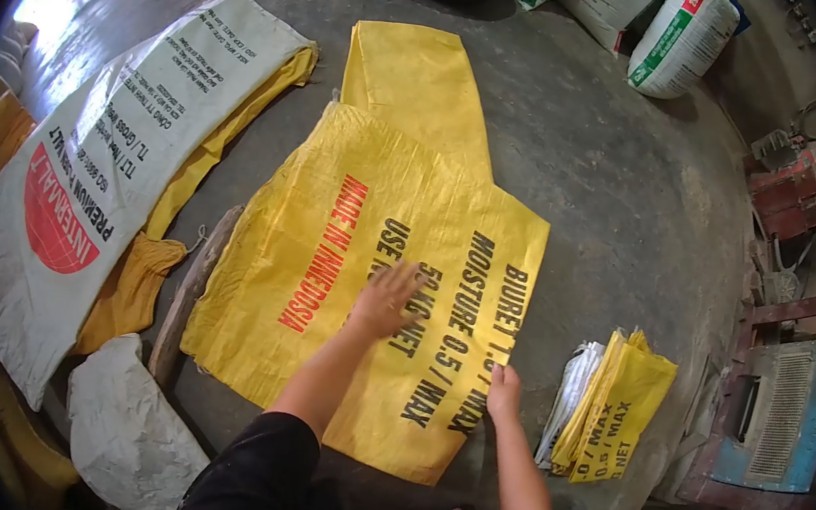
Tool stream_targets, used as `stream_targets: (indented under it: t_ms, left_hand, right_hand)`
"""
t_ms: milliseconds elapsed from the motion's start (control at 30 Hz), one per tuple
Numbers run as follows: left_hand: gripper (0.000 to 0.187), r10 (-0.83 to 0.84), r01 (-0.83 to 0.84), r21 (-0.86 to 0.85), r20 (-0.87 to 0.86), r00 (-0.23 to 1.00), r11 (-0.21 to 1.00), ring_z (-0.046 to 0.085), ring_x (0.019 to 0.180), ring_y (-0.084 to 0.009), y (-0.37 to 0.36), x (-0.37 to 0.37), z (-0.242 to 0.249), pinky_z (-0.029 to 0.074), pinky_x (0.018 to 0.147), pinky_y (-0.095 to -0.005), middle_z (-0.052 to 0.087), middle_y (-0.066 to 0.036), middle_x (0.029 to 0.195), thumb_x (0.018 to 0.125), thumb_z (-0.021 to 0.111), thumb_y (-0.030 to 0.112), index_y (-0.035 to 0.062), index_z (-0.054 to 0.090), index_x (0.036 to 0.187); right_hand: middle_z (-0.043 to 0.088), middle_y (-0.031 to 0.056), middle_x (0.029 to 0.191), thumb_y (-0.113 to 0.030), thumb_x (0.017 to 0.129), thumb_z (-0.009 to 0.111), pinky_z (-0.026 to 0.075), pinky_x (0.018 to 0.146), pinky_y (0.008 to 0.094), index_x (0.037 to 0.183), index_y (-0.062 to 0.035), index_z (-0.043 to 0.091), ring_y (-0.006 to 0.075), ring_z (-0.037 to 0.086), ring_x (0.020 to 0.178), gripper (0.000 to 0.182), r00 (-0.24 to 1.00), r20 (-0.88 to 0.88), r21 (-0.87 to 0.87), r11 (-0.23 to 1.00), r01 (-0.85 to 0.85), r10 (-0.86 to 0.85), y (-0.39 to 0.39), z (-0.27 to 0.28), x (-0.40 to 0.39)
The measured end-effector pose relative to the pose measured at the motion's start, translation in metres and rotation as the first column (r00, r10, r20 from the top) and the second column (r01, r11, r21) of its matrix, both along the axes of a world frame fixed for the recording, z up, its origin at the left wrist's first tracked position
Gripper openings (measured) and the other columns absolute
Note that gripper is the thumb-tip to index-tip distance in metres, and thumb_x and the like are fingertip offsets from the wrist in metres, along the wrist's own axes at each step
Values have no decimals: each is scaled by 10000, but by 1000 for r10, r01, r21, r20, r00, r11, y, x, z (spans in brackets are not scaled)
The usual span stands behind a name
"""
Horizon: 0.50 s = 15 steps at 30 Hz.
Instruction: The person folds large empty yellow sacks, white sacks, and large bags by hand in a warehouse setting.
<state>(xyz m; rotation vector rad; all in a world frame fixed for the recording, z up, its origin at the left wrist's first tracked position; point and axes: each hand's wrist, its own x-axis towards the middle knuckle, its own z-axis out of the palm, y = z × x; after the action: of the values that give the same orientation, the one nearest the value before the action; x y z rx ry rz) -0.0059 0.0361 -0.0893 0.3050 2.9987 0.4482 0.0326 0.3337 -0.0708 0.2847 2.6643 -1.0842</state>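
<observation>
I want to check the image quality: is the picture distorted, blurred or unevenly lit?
Head view: strong fisheye bending with black corners; bright daylight glare at top left; the left hand is motion-blurred, while print on the yellow sack stays readable.
</observation>
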Motion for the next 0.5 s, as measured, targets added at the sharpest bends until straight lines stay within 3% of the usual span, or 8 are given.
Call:
stream_targets:
  t_ms: [67, 100, 167, 233, 300, 367, 467, 500]
  left_hand:
    - [700, 141, -141, -26, -6, 990, 990, 184, 1378, -257, -45, 8, 4, 170, 1105, -434, 219, -73, 1490, 851, 450, 560, 217, 255, 1428]
    - [707, 181, -182, -56, -22, 983, 982, 187, 1377, -243, -67, 12, 8, 170, 1104, -446, 203, -69, 1496, 849, 460, 554, 218, 244, 1432]
    - [706, 335, -326, -179, 17, 942, 928, 215, 1368, -240, -106, 27, 30, 178, 1089, -497, 220, -73, 1491, 845, 493, 517, 209, 247, 1431]
    - [692, 448, -438, -223, -4, 894, 871, 221, 1365, -250, -152, 49, 26, 181, 1076, -531, 213, -77, 1493, 850, 488, 501, 212, 247, 1431]
    - [693, 470, -448, -243, 39, 882, 861, 205, 1370, -261, -167, 70, 41, 167, 1083, -525, 194, -93, 1497, 852, 486, 494, 201, 245, 1432]
    - [686, 468, -444, -243, 48, 883, 863, 160, 1383, -283, -161, 76, 32, 140, 1089, -524, 174, -120, 1499, 859, 496, 447, 175, 241, 1434]
    - [685, 511, -502, -122, 59, 857, 856, 55, 1394, -342, -125, 74, 31, 88, 1090, -543, 83, -171, 1507, 869, 507, 368, 147, 205, 1443]
    - [685, 492, -484, -110, 63, 868, 868, 55, 1394, -342, -107, 69, 36, 88, 1090, -543, 83, -171, 1507, 869, 507, 368, 147, 205, 1443]
  right_hand:
    - [606, 175, 768, -215, 918, 496, 437, 663, 361, 875, 39, 557, 247, 574, 696, 264, 1000, -3, -23, 999, 27, -27, 0, 4, -1]
    - [593, 237, 802, -248, 914, 485, 437, 674, 417, 873, 29, 562, 395, 572, 749, 291, 998, -56, -74, 997, 20, -24, -3, 15, -2]
    - [595, 236, 798, -240, 912, 487, 436, 671, 418, 860, 31, 561, 391, 576, 746, 286, 993, -120, -7, 1000, 8, -9, 11, 1, -6]
    - [612, 183, 774, -210, 909, 499, 442, 674, 369, 888, 41, 573, 274, 587, 705, 263, 997, -55, 23, 998, 58, -56, 23, 8, -9]
    - [613, 202, 789, -220, 904, 498, 442, 670, 386, 863, 43, 578, 320, 595, 731, 278, 998, -47, 25, 998, 53, -52, 30, 21, -9]
    - [617, 206, 807, -223, 900, 502, 442, 676, 391, 864, 43, 579, 336, 594, 747, 279, 998, -51, 167, 985, 41, -33, 42, 12, -7]
    - [621, 210, 831, -227, 892, 512, 443, 678, 389, 872, 42, 584, 346, 593, 763, 279, 996, -29, 156, 984, 85, -81, 43, 12, -5]
    - [620, 212, 825, -235, 885, 522, 443, 679, 383, 889, 45, 587, 331, 598, 756, 287, 995, -49, 67, 993, 95, -92, 42, 13, -5]
